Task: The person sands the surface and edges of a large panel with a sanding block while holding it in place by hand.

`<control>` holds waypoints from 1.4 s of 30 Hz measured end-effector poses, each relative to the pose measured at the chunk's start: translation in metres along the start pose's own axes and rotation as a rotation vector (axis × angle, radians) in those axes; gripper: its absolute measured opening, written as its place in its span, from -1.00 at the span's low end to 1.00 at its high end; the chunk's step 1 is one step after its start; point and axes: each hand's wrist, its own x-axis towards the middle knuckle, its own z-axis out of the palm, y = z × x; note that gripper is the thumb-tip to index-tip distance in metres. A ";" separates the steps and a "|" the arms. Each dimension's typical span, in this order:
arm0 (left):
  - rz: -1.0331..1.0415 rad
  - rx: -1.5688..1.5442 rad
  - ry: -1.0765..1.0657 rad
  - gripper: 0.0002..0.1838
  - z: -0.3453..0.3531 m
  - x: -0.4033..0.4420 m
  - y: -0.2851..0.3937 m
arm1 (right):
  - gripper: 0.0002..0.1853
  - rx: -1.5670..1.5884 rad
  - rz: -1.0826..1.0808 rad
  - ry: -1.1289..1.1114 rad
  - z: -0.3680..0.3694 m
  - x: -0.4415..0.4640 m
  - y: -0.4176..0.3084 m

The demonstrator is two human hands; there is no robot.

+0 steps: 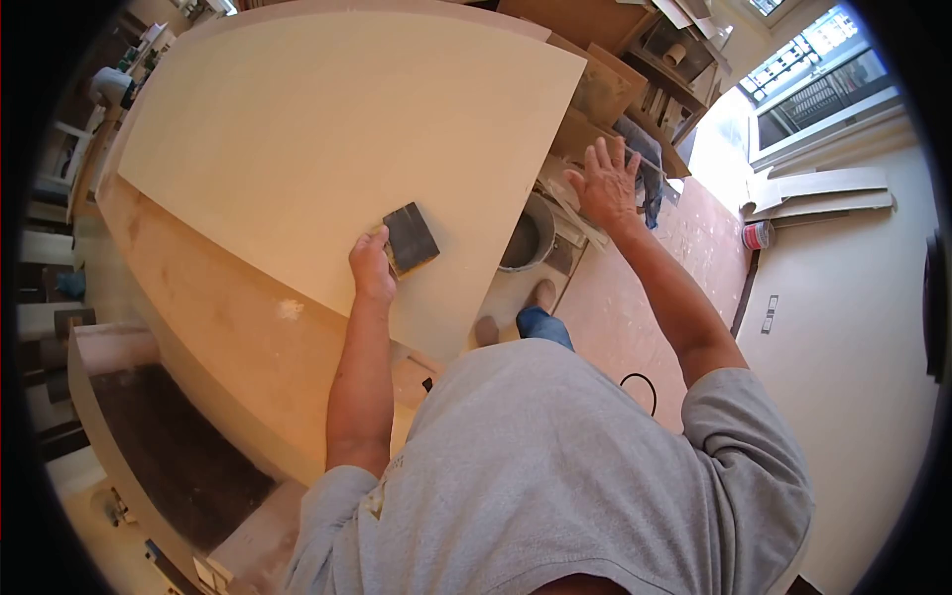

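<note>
A broad wooden worktop (218, 258) carries a large cream board (297, 129) lying flat, with a pale smudge (290, 309) on the tan part beside it. On the pinkish, white-speckled floor (615, 307), a small red-and-white can (757, 235) stands by the wall (843, 297).

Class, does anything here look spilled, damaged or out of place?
A whitish patch stands out against the brown surface beside the panel; pale specks dot the floor. Whether either is spilled material, I cannot tell.

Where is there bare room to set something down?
Bare: the pale panel beyond the dark block in the left hand; mostly, the pinkish floor between jeaned leg and wall. Crowded: the shelving beyond the right hand.
</note>
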 end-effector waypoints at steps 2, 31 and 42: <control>-0.009 -0.008 0.038 -0.84 0.016 -0.013 0.011 | -0.20 -0.013 -0.069 0.069 -0.006 0.000 -0.003; 0.043 0.197 0.127 -0.79 0.017 -0.002 -0.017 | -0.47 0.428 -0.246 0.130 0.015 -0.044 -0.071; 0.005 0.326 0.176 -0.75 0.017 0.001 -0.019 | -0.70 1.617 0.379 0.014 0.044 -0.025 -0.105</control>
